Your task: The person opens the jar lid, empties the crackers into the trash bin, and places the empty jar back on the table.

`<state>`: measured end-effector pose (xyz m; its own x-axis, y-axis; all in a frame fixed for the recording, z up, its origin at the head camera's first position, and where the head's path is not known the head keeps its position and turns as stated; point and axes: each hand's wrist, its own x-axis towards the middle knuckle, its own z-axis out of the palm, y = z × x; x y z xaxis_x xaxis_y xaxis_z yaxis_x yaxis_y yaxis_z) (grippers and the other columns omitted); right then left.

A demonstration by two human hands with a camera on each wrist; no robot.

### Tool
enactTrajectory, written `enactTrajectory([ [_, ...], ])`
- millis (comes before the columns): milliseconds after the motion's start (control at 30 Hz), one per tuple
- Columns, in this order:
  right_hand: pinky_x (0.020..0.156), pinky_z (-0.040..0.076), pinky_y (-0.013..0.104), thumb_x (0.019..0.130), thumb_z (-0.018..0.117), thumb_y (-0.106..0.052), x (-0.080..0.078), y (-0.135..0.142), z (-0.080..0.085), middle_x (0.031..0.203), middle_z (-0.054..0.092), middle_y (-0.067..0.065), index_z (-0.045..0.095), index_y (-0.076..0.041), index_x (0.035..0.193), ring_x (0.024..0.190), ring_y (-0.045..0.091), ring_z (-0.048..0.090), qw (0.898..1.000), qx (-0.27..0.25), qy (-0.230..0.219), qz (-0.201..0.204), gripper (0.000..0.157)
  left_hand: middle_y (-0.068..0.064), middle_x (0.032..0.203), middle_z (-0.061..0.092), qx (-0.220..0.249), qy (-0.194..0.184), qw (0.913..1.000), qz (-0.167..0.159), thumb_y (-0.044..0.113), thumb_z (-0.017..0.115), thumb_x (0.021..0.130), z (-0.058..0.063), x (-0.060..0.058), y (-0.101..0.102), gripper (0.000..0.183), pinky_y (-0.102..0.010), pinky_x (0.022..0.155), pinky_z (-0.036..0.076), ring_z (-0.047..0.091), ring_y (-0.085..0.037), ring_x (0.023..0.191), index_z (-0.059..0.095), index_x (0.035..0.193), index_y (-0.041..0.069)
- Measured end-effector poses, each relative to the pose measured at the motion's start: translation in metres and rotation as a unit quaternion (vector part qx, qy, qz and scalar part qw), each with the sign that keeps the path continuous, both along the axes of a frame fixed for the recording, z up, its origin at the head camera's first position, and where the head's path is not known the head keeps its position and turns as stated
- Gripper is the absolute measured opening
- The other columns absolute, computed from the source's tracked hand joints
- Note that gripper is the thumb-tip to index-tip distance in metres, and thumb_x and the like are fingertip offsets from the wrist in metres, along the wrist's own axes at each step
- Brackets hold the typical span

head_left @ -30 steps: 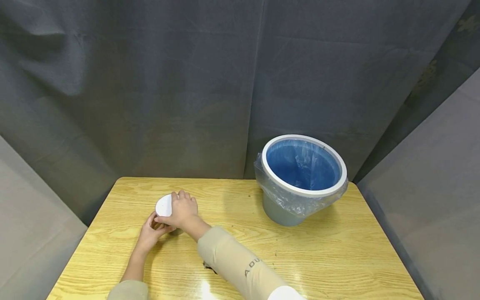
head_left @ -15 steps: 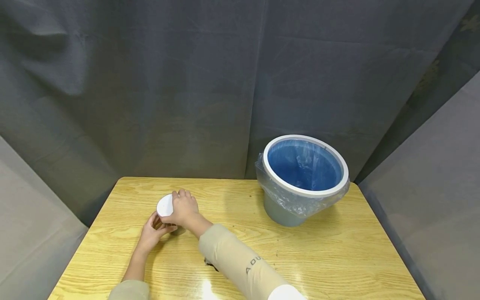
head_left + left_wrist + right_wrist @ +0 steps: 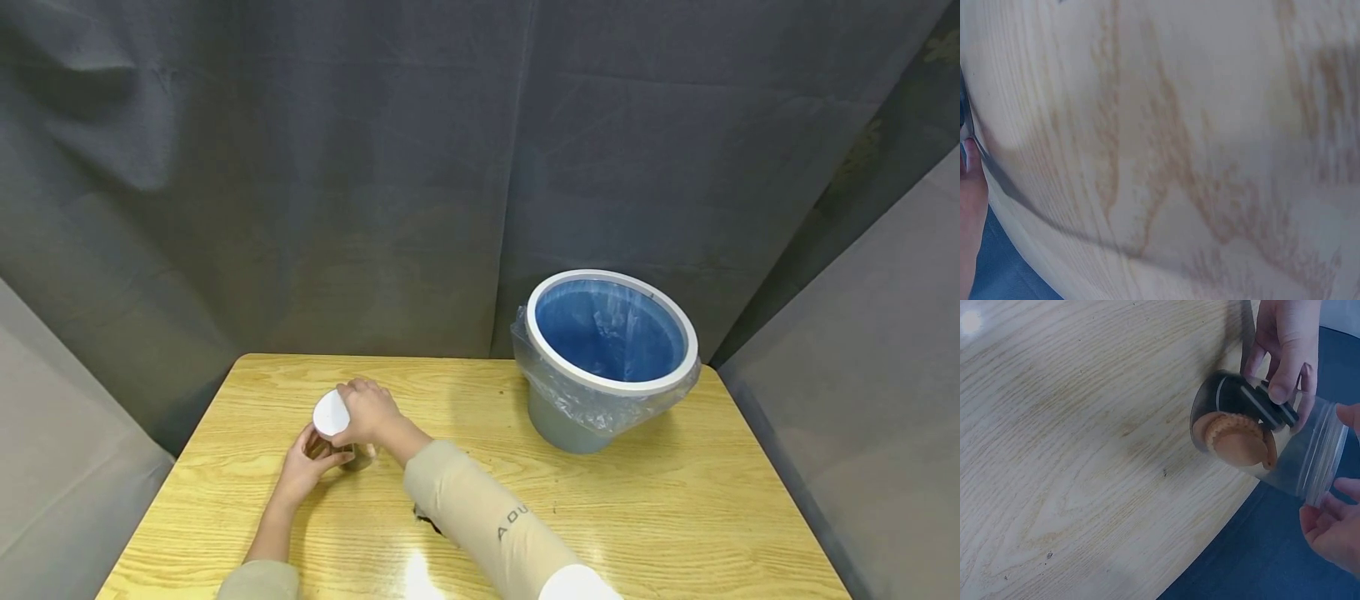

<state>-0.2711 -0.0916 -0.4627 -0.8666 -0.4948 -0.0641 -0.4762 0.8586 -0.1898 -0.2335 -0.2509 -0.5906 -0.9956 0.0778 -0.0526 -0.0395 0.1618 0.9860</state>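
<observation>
A clear jar (image 3: 1297, 456) holds dark sandwich cookies (image 3: 1266, 403) and round tan biscuits (image 3: 1238, 440). Seen from the head, its white lid (image 3: 331, 413) faces up, and part of the jar's body shows below my hands. My left hand (image 3: 303, 467) grips the jar's side, thumb and fingers around it. Over the lid end curls my right hand (image 3: 367, 412), its fingers around the rim in the right wrist view. At the left edge of the left wrist view, only part of a hand (image 3: 971, 206) shows.
A bin (image 3: 566, 425) with a white rim and a clear plastic liner stands at the table's back right. Beneath my right forearm, a small dark thing (image 3: 426, 518) is partly hidden. Grey curtains (image 3: 375, 208) hang behind the wooden table (image 3: 637, 517).
My right hand has turned slightly on the lid and its forearm has shifted a little to the right. More of the jar's body shows below it. My left hand has barely moved.
</observation>
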Motion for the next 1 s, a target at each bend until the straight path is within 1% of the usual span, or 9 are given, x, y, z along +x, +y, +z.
enactTrajectory([
  [100,0.101,0.039,0.03,0.068,0.074,-0.051,-0.002,0.002,0.001,0.138,0.042,0.0,0.04,-0.018,0.138,0.125,0.017,0.04,1.0,-0.002,-0.002,0.015,0.084,-0.007,0.148,0.027,0.001,0.001,1.0,-0.001,0.021,0.074,0.077,0.0,0.0,0.0,0.086,-0.024,0.103,0.033,0.025,-0.028,0.134,0.021,0.145,0.015],
  [233,0.099,0.04,0.029,0.069,0.075,-0.048,-0.003,0.004,0.002,0.138,0.042,0.0,0.041,-0.016,0.138,0.125,0.017,0.04,0.999,-0.008,-0.005,0.035,0.083,-0.006,0.148,0.026,0.008,-0.005,1.0,-0.003,0.021,0.074,0.076,0.0,0.001,0.0,0.087,-0.019,0.101,0.035,0.025,-0.028,0.134,0.021,0.145,0.016],
  [367,0.1,0.039,0.032,0.071,0.074,-0.047,-0.005,0.006,0.003,0.14,0.04,-0.001,0.04,-0.016,0.138,0.126,0.018,0.039,0.999,-0.013,-0.017,0.05,0.081,-0.006,0.148,0.026,0.009,-0.008,0.9999,0.0,0.021,0.075,0.076,0.0,0.001,0.0,0.088,-0.016,0.099,0.036,0.026,-0.028,0.134,0.021,0.145,0.016],
  [567,0.105,0.035,0.038,0.073,0.074,-0.045,-0.008,0.007,0.005,0.144,0.036,-0.002,0.038,-0.016,0.14,0.13,0.02,0.035,0.997,-0.014,-0.03,0.065,0.081,-0.007,0.148,0.027,0.001,-0.012,0.9999,0.011,0.021,0.076,0.075,0.0,0.0,0.001,0.09,-0.02,0.101,0.035,0.026,-0.027,0.134,0.021,0.145,0.015],
  [733,0.106,0.033,0.039,0.073,0.074,-0.042,-0.009,0.01,0.006,0.146,0.033,-0.002,0.036,-0.016,0.141,0.131,0.022,0.032,0.996,-0.015,-0.043,0.079,0.082,-0.007,0.148,0.027,-0.002,-0.012,0.9999,0.011,0.022,0.075,0.075,-0.001,0.0,0.001,0.089,-0.022,0.103,0.034,0.026,-0.027,0.134,0.021,0.145,0.016],
  [867,0.107,0.032,0.04,0.075,0.074,-0.036,-0.013,0.012,0.007,0.147,0.03,0.001,0.033,-0.013,0.142,0.132,0.022,0.031,0.993,-0.025,-0.06,0.1,0.082,-0.006,0.148,0.026,-0.004,-0.014,0.9998,0.01,0.023,0.075,0.076,0.0,0.001,0.001,0.089,-0.024,0.104,0.033,0.025,-0.028,0.134,0.02,0.145,0.016],
  [1000,0.107,0.032,0.04,0.075,0.074,-0.031,-0.016,0.013,0.006,0.148,0.028,0.002,0.032,-0.013,0.142,0.133,0.02,0.029,0.991,-0.028,-0.066,0.116,0.081,-0.007,0.148,0.025,-0.001,-0.011,0.9999,0.009,0.021,0.075,0.076,0.0,0.0,0.001,0.089,-0.023,0.103,0.033,0.025,-0.028,0.134,0.02,0.145,0.016],
])
